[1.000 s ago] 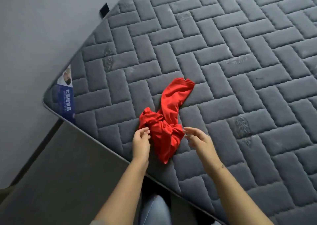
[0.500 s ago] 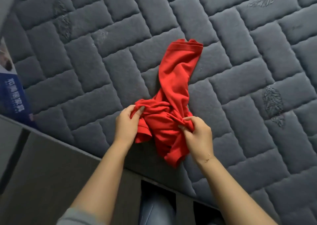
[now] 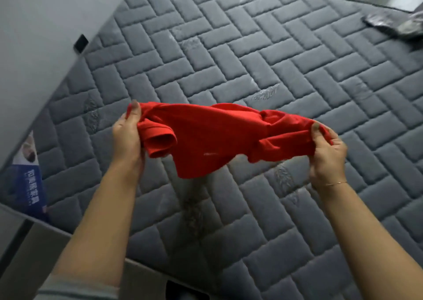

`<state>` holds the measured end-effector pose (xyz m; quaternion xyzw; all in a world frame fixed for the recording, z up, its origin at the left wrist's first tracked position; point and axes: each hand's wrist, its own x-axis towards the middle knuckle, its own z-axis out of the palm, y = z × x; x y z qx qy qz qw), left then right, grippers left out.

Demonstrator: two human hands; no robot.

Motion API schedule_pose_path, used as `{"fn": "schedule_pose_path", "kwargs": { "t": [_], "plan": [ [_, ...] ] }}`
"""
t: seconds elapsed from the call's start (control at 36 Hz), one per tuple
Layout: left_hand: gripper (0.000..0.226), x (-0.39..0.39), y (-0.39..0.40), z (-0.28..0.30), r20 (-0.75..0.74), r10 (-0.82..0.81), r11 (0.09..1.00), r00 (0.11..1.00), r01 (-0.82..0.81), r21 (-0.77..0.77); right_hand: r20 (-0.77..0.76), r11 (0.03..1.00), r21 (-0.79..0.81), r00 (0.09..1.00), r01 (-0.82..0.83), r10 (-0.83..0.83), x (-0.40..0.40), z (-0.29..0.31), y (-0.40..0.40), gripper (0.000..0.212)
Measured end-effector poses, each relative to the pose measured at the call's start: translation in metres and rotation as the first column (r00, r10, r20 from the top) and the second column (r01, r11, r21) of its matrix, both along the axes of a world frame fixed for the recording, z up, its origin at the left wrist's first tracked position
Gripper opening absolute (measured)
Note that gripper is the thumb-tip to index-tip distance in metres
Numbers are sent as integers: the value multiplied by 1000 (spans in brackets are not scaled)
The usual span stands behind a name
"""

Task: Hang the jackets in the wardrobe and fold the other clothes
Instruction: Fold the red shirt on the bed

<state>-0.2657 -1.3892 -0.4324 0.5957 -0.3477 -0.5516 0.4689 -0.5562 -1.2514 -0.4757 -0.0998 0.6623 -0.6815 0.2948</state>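
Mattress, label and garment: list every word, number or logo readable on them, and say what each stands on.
Blue label on the mattress corner: white characters in vertical rows, too blurred to read.
Quilted motifs stitched into the mattress top: no legible text.
Red garment, held by the left hand and right hand: a small pale mark, unreadable.

grey quilted mattress (image 3: pixel 251 54) with blue label (image 3: pixel 32 185), plain pale wall (image 3: pixel 34 24) at left
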Motion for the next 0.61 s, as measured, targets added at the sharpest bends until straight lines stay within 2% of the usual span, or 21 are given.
{"fn": "schedule_pose_path", "kwargs": {
  "t": [0.08, 0.14, 0.22, 0.31, 0.33, 0.39, 0.44, 0.5, 0.56, 0.61],
  "plan": [
    [22, -4, 7, 17, 10, -8, 1000, 1000, 8, -23, 130, 997, -68, 991, 42, -33, -20, 18, 11, 10],
    [23, -3, 22, 7, 89, -78, 997, 993, 76, 27, 173, 997, -46, 983, 67, -58, -27, 17, 26, 12],
    [28, 0, 64, -42, 273, -252, 955, 928, 193, 224, 168, 988, 119, 979, 101, -120, -33, -14, 63, 19],
    [30, 14, 117, -104, 346, -378, 884, 859, 224, 409, 183, 940, 338, 977, 42, -109, -30, -64, 113, 22],
    [27, 20, 134, -124, 375, -433, 855, 820, 242, 458, 191, 908, 419, 977, 7, -95, -29, -81, 131, 21],
    [6, 32, 164, -160, 383, -505, 788, 773, 232, 570, 211, 804, 590, 975, -72, -67, -24, -112, 164, 20],
    [31, 38, 186, -185, 433, -548, 743, 716, 179, 645, 196, 690, 714, 980, -121, -32, -21, -135, 190, 35],
    [42, 37, 196, -198, 488, -575, 743, 657, 169, 648, 139, 605, 782, 988, -148, 62, -20, -149, 204, 42],
    [42, 29, 193, -206, 498, -582, 757, 643, 206, 620, 81, 570, 802, 977, -180, 195, -19, -156, 202, 39],
    [44, 18, 183, -212, 528, -566, 785, 634, 218, 580, 79, 614, 752, 957, -241, 278, -16, -161, 190, 39]
  ]
}}
